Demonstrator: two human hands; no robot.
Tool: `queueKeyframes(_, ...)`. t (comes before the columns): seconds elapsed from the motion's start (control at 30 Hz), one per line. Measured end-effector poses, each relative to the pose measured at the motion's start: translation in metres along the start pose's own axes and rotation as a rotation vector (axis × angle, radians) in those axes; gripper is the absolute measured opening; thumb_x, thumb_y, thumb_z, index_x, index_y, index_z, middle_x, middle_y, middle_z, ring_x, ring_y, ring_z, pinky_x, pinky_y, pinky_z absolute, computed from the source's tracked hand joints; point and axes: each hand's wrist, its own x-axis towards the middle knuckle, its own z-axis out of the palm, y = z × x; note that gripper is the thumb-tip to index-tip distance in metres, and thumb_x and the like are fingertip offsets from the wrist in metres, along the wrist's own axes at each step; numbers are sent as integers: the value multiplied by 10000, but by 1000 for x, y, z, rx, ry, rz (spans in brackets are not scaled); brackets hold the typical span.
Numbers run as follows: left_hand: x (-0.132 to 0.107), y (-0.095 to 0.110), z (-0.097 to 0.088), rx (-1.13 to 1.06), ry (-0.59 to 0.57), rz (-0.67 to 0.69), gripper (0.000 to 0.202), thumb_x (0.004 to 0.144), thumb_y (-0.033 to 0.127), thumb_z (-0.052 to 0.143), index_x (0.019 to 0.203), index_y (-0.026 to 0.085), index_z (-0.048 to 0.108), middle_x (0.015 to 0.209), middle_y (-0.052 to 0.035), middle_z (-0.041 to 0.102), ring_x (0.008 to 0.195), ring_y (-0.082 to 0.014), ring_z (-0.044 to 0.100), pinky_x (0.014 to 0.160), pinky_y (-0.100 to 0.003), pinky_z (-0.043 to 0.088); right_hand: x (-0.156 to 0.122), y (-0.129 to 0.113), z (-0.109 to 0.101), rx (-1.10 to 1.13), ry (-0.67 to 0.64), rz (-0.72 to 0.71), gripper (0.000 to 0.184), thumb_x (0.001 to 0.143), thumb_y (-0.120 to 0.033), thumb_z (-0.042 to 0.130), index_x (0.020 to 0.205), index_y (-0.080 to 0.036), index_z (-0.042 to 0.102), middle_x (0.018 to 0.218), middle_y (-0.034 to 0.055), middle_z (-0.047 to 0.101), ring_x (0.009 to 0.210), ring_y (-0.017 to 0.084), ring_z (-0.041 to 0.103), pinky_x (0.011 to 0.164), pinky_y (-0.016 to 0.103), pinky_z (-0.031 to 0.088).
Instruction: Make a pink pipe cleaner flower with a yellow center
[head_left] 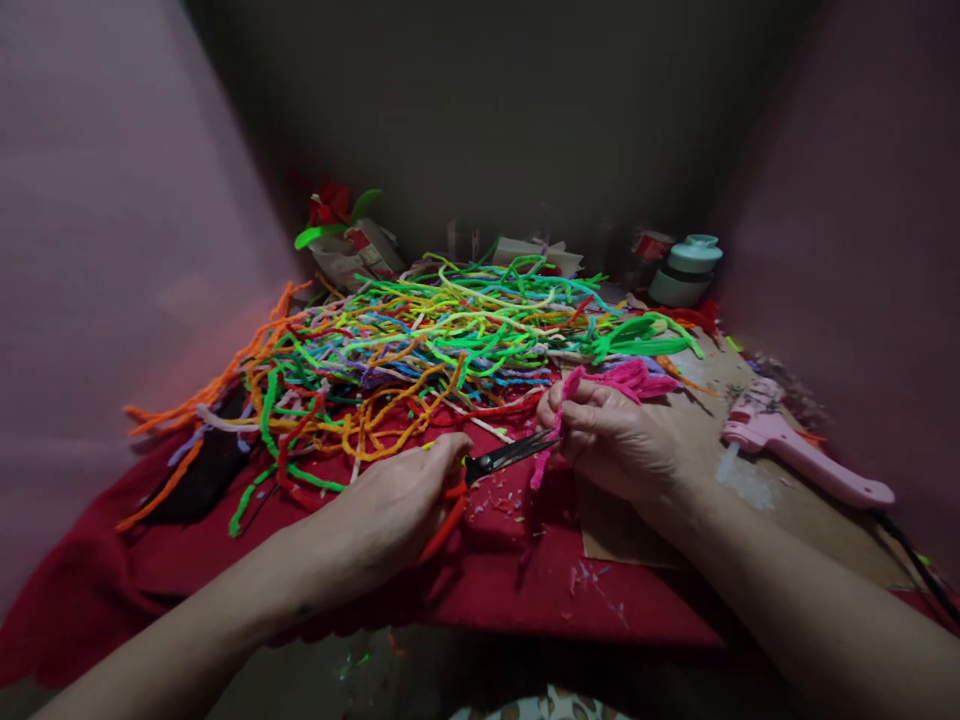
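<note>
My left hand (409, 490) is closed around the orange handles of a pair of scissors (501, 458), whose dark blades point right. Between my right fingers is a pink pipe cleaner (571, 390), its lower end hanging below the blades. The scissor tips meet this fuzzy strip beside my right hand (611, 440); whether they cut into it I cannot tell. Just behind that hand lies a bunch of pink pipe cleaner pieces (634, 380), partly hidden by it. A big tangled heap of colourful pipe cleaners (450, 330) spreads beyond both hands.
A pink glue gun (806, 455) lies on a cardboard sheet (697, 520) at the right, its cord trailing off. A lidded jar (686, 270) stands at the back. Green bent pipe cleaners (637, 337) rest near the cardboard. Clippings dot the red cloth (510, 590).
</note>
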Motion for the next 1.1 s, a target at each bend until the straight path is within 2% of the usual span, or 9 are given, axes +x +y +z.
queueKeyframes(0.13,0,0,-4,-25,-68,-30,234,833,248,321,997,202,481,863,-41,606,718,-153,554,675,-264,432,0,0,1,-6,15,36,113,628,-167,726,662,-149,620,608,-6,595,513,79,534,471,175,450)
queueKeyframes(0.33,0,1,-7,-34,-64,2,246,868,259,322,1055,209,474,973,-57,623,822,-165,578,734,-262,437,0,1,-1,-30,-16,81,144,621,-207,740,673,-126,633,618,1,594,487,70,522,468,185,452)
queueKeyframes(0.47,-1,5,-11,10,-75,-3,221,892,239,290,939,205,504,878,-28,624,761,-146,570,716,-257,435,0,3,-4,-44,-35,103,119,638,-191,723,688,-125,638,620,1,602,481,65,518,470,183,452)
queueKeyframes(0.63,-4,4,-17,154,-122,83,271,893,177,258,987,195,512,970,-51,612,817,-156,552,789,-298,434,0,4,-3,-70,-46,138,123,617,-180,730,673,-130,633,590,-1,598,494,81,533,483,201,462)
queueKeyframes(0.73,-6,0,-17,166,-136,118,282,894,183,255,996,198,518,973,-48,615,831,-155,553,806,-291,434,-1,5,-4,-86,-71,146,112,619,-167,724,674,-128,634,588,0,601,498,88,540,489,213,468)
queueKeyframes(0.93,-8,-2,-18,123,-181,68,291,884,225,262,953,195,543,929,-55,632,810,-162,574,791,-282,446,-3,7,-7,-118,-97,179,103,629,-165,718,681,-123,640,582,5,613,479,95,546,487,232,482)
queueKeyframes(1.1,-6,4,-22,125,-204,30,307,836,185,270,960,191,551,898,-56,642,785,-178,585,772,-297,453,-2,7,-7,-99,-100,185,83,632,-149,709,676,-139,639,566,1,625,472,100,557,481,231,481)
